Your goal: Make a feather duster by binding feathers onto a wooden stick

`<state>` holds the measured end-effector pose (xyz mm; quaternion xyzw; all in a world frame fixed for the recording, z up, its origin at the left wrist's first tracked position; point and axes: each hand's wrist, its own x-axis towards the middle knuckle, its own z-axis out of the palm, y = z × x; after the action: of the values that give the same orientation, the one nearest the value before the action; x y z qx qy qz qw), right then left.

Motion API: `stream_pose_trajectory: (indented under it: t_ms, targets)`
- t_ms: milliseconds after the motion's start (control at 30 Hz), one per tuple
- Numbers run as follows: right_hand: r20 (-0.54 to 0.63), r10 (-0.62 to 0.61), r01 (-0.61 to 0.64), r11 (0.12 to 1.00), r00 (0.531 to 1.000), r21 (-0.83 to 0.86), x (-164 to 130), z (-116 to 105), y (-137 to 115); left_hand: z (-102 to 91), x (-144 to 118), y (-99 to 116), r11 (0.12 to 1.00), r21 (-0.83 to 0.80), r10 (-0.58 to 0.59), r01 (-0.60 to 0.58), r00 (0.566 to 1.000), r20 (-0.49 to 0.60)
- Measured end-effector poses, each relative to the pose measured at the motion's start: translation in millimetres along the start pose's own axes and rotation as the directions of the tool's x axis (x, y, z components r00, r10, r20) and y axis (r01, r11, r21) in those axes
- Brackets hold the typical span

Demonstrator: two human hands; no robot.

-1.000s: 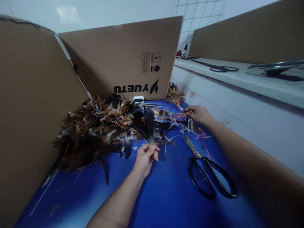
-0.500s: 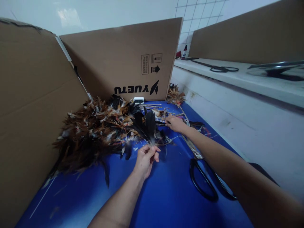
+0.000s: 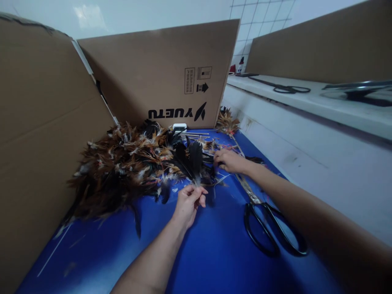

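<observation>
Near the middle of the blue table [image 3: 208, 245], my left hand [image 3: 190, 204] pinches a few black feathers [image 3: 193, 161] by their pale quill ends, the dark vanes fanning upward. My right hand [image 3: 231, 161] reaches in among loose feathers farther back, its fingers bent and closed; what lies between its fingertips is too small to make out. A large heap of brown and black feathers [image 3: 122, 163] spreads to the left of both hands. Under my right forearm lies a pair of large scissors [image 3: 260, 224] with black handles, blades pointing away from me.
Cardboard panels [image 3: 153, 73] stand at the back and left. A small white device [image 3: 179, 127] and thin sticks [image 3: 196, 134] lie behind the heap. A brown feather bundle on a stick [image 3: 227, 122] rests at the back right. Another pair of scissors [image 3: 290, 89] lies on the white ledge [image 3: 330, 102].
My right hand has shifted slightly right, its fingers curling in more. More of the scissors' handles shows beside the forearm. My left hand keeps its pinch on the black feathers.
</observation>
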<state>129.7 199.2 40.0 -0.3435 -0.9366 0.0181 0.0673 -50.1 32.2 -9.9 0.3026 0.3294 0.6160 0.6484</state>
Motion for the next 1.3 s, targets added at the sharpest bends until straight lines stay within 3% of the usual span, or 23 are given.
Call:
stream_pose_trajectory:
  t_ms: [100, 233, 400, 533, 633, 767, 867, 967, 1033, 1167, 1300]
  targets:
    - [0.012, -0.102, 0.101, 0.993, 0.995, 0.069, -3.9, 13.1, -5.2, -0.4, -0.1, -0.6, 1.000, -0.005, 0.003, -0.003, 1.000, -0.003]
    - [-0.048, -0.073, 0.078, 0.990, 0.996, 0.119, -5.8, 13.5, -7.1, -1.7, 0.8, -1.0, 1.000, -0.007, 0.001, -0.001, 1.000, 0.001]
    - [-0.066, 0.083, -0.066, 0.971, 0.994, 0.229, -15.0, -8.9, -7.2, -1.4, 1.0, -1.0, 1.000, 0.002, 0.009, -0.009, 1.000, 0.005]
    - [-0.068, 0.248, -0.218, 0.930, 0.966, 0.296, -28.9, -28.4, -10.5, 0.8, -0.1, 0.6, 1.000, 0.001, 0.005, -0.005, 1.000, -0.003]
    - [-0.081, 0.353, -0.274, 0.835, 0.932, 0.477, -41.6, -38.6, -19.3, 2.0, -0.9, 2.0, 1.000, -0.003, 0.002, -0.002, 1.000, -0.006]
    - [-0.025, 0.492, -0.321, 0.604, 0.870, 0.729, -62.6, -44.8, -49.7, 2.6, -1.1, 2.1, 1.000, 0.027, 0.012, -0.013, 1.000, 0.016]
    - [0.027, 0.528, -0.327, 0.485, 0.849, 0.811, -78.5, -39.6, -81.2, 3.5, -1.6, 0.7, 0.999, 0.050, 0.019, -0.021, 1.000, 0.022]
    - [0.060, 0.560, -0.349, 0.425, 0.826, 0.835, -89.8, -23.7, -105.4, 4.4, -3.0, -1.2, 0.997, 0.077, 0.032, -0.033, 0.999, 0.025]
    - [0.029, 0.582, -0.346, 0.442, 0.813, 0.827, -94.1, -9.5, -112.8, 5.0, -4.3, -2.2, 0.993, 0.106, 0.043, -0.046, 0.999, 0.030]
    - [-0.078, 0.591, -0.340, 0.562, 0.803, 0.754, -98.7, 15.0, -110.6, 6.3, -6.7, -3.3, 0.980, 0.184, 0.066, -0.071, 0.997, 0.030]
    - [-0.163, 0.580, -0.371, 0.686, 0.798, 0.626, -103.5, 22.3, -105.6, 7.8, -7.9, -2.9, 0.962, 0.253, 0.103, -0.107, 0.994, 0.031]
